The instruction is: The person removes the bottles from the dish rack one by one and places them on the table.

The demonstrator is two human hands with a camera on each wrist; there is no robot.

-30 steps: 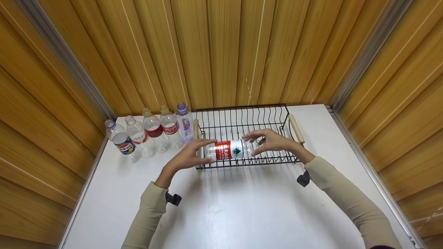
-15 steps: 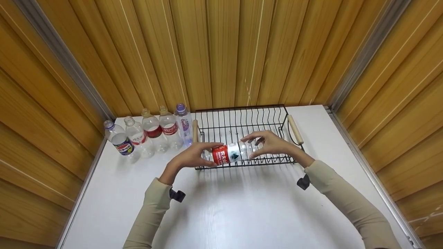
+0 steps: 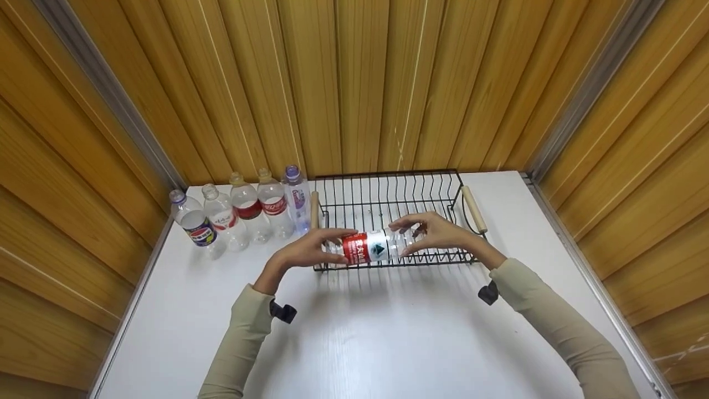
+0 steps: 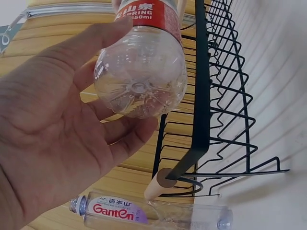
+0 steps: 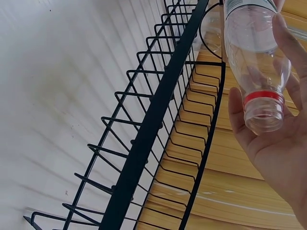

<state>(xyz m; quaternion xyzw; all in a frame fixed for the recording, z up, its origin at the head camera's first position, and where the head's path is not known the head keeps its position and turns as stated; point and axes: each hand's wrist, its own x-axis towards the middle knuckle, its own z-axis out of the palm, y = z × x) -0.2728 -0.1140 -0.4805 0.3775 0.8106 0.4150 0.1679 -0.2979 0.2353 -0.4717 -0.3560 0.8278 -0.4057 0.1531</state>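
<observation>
A clear plastic water bottle [image 3: 363,247] with a red and white label lies sideways above the black wire rack [image 3: 388,172]. My left hand [image 3: 302,250] grips its base end, thumb on the near side and fingers on the far side. At the neck end, my right hand [image 3: 435,230] holds the bottle between thumb and fingers. In the left wrist view the bottle's ribbed base [image 4: 139,88] faces the palm. The right wrist view shows the capless mouth with a red ring [image 5: 264,103] near the right palm.
The rack has wooden handles, a left one [image 3: 314,210] and a right one [image 3: 474,209]. Left of it stand several upright bottles, among them a purple-tinted one [image 3: 298,199] close to the rack and a blue-labelled one [image 3: 194,224]. Wood-look panels [image 3: 360,83] wall in the white table [image 3: 360,332].
The left hand has shifted slightly right, further over the bottle's base. The bottle has moved a little toward me and tilted slightly. The right hand stays almost in place.
</observation>
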